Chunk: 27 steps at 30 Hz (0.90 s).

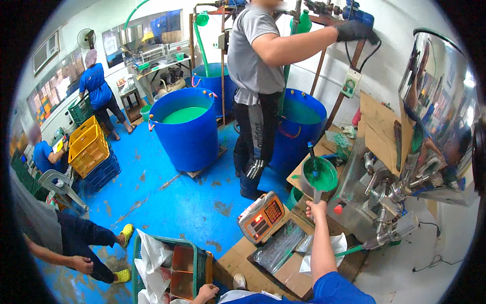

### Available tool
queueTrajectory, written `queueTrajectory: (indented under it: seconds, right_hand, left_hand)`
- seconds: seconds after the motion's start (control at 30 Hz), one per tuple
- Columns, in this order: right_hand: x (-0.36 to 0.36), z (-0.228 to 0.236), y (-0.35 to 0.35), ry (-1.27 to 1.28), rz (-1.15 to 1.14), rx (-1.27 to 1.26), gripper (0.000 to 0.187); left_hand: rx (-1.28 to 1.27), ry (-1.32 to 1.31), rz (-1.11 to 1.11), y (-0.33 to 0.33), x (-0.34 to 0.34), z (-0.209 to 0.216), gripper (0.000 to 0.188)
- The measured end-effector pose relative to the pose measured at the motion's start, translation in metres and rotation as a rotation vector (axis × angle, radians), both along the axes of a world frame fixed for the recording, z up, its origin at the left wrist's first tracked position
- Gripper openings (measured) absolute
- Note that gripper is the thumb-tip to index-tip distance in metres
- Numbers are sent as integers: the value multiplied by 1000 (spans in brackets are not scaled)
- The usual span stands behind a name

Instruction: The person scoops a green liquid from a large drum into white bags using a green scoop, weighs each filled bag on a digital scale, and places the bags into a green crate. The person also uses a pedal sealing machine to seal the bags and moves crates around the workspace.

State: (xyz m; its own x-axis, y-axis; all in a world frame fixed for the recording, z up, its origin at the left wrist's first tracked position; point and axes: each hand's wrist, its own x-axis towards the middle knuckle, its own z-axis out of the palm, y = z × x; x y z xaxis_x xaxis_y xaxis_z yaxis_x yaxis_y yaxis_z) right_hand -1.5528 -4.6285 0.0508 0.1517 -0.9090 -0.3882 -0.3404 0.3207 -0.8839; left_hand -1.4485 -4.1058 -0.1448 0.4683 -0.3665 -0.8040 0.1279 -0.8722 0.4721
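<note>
My right hand point(316, 209) is closed round the handle of a metal saucepan point(302, 177) at right of centre. Thick green liquid point(324, 177) fills much of the saucepan, and a dark upright tool with a blue part point(313, 164) stands in it; its lower end is hidden. My left hand point(206, 293) is low in the picture, fingers curled, beside the green crate point(195, 242). Whatever those fingers hold, if anything, cannot be made out. Inside the crate are white bags point(151, 261) and brown square-topped packs point(182, 258).
A weighing scale display point(262, 218) stands before its plastic-covered platform point(283, 243). Steel filling equipment point(377, 195) with a shiny hopper point(435, 111) is at right. Blue tubs point(185, 137) stand beyond. A gloved co-worker point(258, 55) reaches right; another person point(66, 243) stands at left.
</note>
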Motion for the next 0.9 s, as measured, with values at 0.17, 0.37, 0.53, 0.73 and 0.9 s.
queueTrajectory:
  seconds: [0.17,0.37,0.53,0.73,0.9]
  right_hand:
    - [5,-5,26,-220,-48,-85,16]
    - [-71,20,119,-104,274,-126,14]
    - [-157,43,180,-37,572,-112,20]
    - [-240,51,230,83,722,-159,31]
    - [-281,58,250,193,756,-163,35]
  left_hand:
    - [-262,-294,-152,-79,37,29,33]
    - [-843,-523,-12,-234,88,161,36]
    - [-966,-406,19,-279,56,276,44]
    - [-812,-175,-156,-228,-25,318,27]
    - [-1283,-693,-758,-192,-105,336,15]
